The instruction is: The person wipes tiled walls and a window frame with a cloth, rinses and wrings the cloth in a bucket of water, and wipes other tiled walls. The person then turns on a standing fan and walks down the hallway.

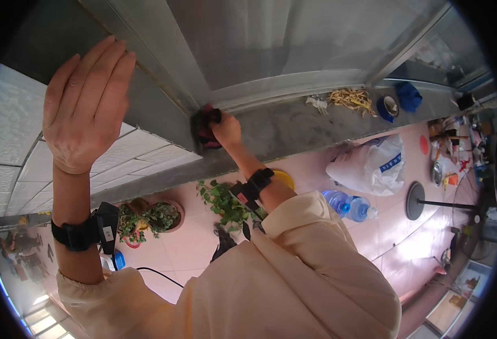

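My right hand (227, 130) presses a dark cloth (208, 137), black and purplish red, into the corner where the sill meets the side of the window recess. The cloth is bunched and slightly blurred. Bare grey sill (282, 131) stretches to the right of it, with dark smudges on its surface. My left hand (88, 97) is raised, back towards me and fingers straight, over the grey side face (155, 101) of the recess; it holds nothing. Its palm is hidden, so contact with the face cannot be told. The window frame (155, 55) runs between the recess and the glass.
Farther along the sill lie dried yellowish strips (350, 99), a roll of blue tape (388, 108) and a blue bundle (409, 96). Potted plants (161, 216), a large plastic sack (369, 167), water bottles (358, 208) and a round stand base (414, 200) stand on the tiled floor below.
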A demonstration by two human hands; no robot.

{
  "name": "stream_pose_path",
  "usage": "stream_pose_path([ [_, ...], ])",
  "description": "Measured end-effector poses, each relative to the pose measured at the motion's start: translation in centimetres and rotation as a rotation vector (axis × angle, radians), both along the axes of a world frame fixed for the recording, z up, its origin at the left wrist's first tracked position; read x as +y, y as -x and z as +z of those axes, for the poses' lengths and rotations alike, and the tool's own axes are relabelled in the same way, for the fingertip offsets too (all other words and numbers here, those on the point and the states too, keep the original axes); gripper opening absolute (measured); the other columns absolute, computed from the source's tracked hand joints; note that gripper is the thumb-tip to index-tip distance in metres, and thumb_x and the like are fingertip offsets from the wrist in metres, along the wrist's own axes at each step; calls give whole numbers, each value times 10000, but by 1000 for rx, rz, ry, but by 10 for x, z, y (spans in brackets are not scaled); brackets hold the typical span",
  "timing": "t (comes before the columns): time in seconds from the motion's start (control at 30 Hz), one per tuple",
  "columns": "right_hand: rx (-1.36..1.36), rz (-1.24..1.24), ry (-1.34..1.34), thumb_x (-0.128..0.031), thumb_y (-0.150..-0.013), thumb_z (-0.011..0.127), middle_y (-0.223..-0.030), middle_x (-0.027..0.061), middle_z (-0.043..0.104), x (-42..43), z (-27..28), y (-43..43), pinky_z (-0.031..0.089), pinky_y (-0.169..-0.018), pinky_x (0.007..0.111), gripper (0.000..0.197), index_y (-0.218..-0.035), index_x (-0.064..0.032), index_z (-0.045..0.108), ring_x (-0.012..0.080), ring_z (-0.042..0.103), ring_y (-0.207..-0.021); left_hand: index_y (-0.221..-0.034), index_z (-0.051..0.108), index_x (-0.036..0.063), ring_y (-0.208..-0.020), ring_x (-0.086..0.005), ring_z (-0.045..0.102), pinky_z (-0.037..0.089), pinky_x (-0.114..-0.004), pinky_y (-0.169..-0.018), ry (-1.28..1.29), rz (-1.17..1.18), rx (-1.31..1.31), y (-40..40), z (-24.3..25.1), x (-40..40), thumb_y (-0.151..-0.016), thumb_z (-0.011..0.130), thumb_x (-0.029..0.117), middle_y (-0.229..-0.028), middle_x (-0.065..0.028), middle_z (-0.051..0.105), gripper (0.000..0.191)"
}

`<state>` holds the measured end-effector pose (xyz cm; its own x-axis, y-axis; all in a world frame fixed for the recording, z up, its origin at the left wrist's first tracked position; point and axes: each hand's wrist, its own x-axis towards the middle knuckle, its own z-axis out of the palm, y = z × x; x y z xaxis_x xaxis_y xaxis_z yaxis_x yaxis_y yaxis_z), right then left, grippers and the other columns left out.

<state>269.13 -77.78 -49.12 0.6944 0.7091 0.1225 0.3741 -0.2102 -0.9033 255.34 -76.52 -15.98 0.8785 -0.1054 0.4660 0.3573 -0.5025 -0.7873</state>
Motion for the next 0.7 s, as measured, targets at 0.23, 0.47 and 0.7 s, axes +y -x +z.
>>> stream_pose_path([
  [0.23,334,45,-66,-225,-762,626,-879,205,654,-14,-5,-18,474,-736,418,273,-973,-53,654,396,609,-868,-1003,648,99,-1000,-119,615,423,-292,-926,6,32,8,2,0,1,-734,578,66,-1054,14,645,280],
  [0.47,648,235,-16,-166,-801,638,-975,128,664,-7,-13,6,485,-731,397,286,-1050,-26,625,281,633,-931,-973,638,112,-976,-109,612,425,-288,-912,-1,-5,-18,-2,-1,3,-727,590,86,-1009,24,637,251],
  [0.7,584,10,-180,-175,-816,606,-992,132,632,-22,16,5,491,-713,346,339,-1132,-60,562,290,634,-840,-961,639,110,-964,-113,614,420,-284,-907,-24,-11,-22,-3,0,5,-752,567,113,-1005,16,638,221],
])
